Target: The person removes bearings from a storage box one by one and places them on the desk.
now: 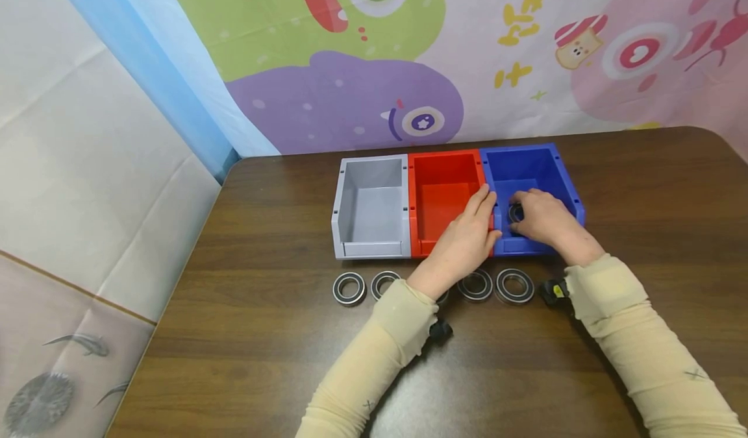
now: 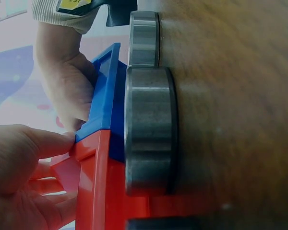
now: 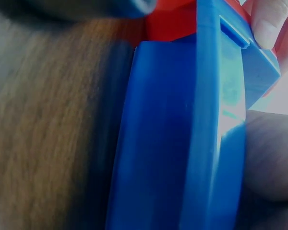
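Note:
My right hand (image 1: 543, 217) reaches down into the blue bin (image 1: 569, 191) and holds a ball bearing (image 1: 515, 213) between its thumb and fingers. Most of that bearing is hidden by the hand. My left hand (image 1: 458, 246) rests on the wall where the red bin (image 1: 447, 169) meets the blue one, its fingers stretched along the edge. In the left wrist view, the left thumb (image 2: 55, 143) touches the front corner there. Below the bins, bearings lie in a row, among them a bearing at the right end (image 1: 515, 287) and another beside it (image 1: 475, 285).
A grey bin (image 1: 374, 250) adjoins the red bin on the left. Further bearings, including one at the left end of the row (image 1: 349, 289), lie on the brown wooden table (image 1: 257, 334); the left forearm partly covers the row. A cartoon-printed cloth (image 1: 350, 100) hangs behind the table.

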Motion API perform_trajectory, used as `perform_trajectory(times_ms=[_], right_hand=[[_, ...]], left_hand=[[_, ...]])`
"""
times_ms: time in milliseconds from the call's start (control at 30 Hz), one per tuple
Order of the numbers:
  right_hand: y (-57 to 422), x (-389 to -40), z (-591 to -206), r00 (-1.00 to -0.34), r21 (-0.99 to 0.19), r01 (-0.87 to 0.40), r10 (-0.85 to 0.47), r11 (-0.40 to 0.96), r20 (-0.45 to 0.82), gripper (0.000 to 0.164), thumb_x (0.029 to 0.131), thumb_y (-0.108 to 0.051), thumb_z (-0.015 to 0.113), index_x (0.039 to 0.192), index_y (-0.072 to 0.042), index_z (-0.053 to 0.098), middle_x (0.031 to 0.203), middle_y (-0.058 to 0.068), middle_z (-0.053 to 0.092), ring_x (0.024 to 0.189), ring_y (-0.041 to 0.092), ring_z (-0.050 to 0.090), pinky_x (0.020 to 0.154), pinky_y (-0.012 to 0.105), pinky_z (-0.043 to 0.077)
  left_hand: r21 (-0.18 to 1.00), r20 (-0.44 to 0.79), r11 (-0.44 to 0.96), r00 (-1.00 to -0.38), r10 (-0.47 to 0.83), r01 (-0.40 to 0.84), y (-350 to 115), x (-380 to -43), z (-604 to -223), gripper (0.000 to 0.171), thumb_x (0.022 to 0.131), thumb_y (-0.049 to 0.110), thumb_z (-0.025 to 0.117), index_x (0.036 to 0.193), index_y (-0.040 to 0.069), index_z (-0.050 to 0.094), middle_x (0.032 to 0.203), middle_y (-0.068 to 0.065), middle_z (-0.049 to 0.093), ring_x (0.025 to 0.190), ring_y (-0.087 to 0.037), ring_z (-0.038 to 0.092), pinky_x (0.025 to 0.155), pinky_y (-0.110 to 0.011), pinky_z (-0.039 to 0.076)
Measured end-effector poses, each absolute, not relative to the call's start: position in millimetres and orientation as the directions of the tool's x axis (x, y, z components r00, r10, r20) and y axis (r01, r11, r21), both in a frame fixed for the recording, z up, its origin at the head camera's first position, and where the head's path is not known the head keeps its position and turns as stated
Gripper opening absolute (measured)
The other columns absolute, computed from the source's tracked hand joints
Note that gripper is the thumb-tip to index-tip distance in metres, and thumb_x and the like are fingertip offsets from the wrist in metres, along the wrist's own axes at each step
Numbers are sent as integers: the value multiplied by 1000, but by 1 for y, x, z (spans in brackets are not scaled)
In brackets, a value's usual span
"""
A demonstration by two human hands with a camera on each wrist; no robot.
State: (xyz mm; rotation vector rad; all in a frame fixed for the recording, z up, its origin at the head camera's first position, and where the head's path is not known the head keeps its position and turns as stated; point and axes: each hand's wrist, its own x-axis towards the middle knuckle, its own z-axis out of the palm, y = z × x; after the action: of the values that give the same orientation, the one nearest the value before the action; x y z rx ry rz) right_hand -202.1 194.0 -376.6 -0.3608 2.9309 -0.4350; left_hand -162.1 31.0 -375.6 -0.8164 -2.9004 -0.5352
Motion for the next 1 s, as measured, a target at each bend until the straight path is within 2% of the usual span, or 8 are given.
perform_trajectory(times_ms=[567, 1000], right_hand=[[198, -199, -376, -960, -372, -199, -256, 907, -110, 46, 75, -10, 65, 115, 9, 52, 109, 32, 53, 97, 44, 51, 82, 57, 40], [197, -187, -366, -970, -398, -223, -242, 890, 4, 46, 74, -11, 64, 114, 8, 54, 114, 33, 51, 106, 47, 47, 89, 59, 37]], left_hand=[[297, 152, 805, -857, 492, 514, 32, -162, -375, 62, 89, 29, 56, 141, 5, 30, 149, -8, 24, 119, -17, 50, 91, -25, 44], [287, 158, 807, -857, 491, 516, 31, -161, -375, 63, 89, 29, 56, 141, 5, 30, 149, -8, 24, 120, -17, 50, 89, -25, 45]])
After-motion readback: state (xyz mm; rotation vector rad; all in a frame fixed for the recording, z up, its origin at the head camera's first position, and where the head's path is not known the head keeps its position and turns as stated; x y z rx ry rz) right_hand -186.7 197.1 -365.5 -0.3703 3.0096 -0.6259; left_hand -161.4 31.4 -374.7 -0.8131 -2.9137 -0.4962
